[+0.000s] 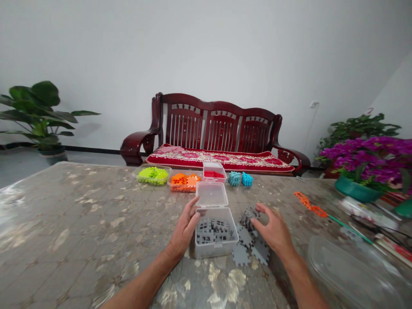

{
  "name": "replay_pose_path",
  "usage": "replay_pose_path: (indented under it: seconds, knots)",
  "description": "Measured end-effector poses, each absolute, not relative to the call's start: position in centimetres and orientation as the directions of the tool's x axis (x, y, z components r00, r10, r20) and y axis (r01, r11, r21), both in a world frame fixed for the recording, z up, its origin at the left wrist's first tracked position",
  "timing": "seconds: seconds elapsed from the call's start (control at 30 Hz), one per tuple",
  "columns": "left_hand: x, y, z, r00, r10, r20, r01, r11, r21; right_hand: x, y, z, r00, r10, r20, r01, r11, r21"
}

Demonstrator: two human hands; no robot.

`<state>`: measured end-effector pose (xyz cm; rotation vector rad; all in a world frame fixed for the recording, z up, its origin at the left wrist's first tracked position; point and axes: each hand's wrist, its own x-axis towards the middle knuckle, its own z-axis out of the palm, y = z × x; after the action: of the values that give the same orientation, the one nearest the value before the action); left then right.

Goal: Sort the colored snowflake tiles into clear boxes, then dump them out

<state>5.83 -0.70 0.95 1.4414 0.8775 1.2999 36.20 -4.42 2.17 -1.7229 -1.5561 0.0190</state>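
A clear plastic box point(217, 251) stands on the table with its hinged lid point(212, 194) laid back. Grey interlocking plastic pieces point(214, 231) lie jumbled inside it. My left hand point(185, 227) is at the box's left wall, thumb and fingers gripping near the back left corner. To the right of the box, several flat grey pieces point(240, 254) with toothed edges lie on the table. My right hand point(273, 227) has thumb and fingertips curved around the right side of a bunch of grey pieces point(249, 216); part of the grip is hidden.
Behind stand tubs of lime pieces point(152, 175) and orange pieces point(183, 182), a box of red pieces point(213, 175) and blue clusters point(247, 180). To the right are a clear lid point(347, 266), an orange-headed stick point(317, 210) and a flower pot point(357, 189).
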Motion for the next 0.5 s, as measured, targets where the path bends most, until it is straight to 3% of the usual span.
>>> replay_pose_path:
  seconds: [0.1,0.17,0.37,0.5]
  knots:
    - [5.8,-0.7,0.7,0.180,0.940,0.289,-0.085,-0.278,0.957,34.8,-4.8,3.3,0.235,0.860,0.452,0.705,0.169,-0.688]
    - [5.8,-0.7,0.6,0.191,0.936,0.296,-0.092,-0.283,0.955,33.0,-5.2,4.6,0.152,0.881,0.447,0.661,0.246,-0.709]
    - [5.9,-0.8,0.7,0.213,0.928,0.305,-0.164,-0.274,0.948,26.5,-5.3,8.4,-0.175,0.887,0.427,0.741,0.404,-0.537]
    - [5.9,-0.9,0.8,0.189,0.921,0.340,-0.151,-0.315,0.937,24.0,-4.4,8.6,-0.299,0.882,0.363,0.768,0.449,-0.457]
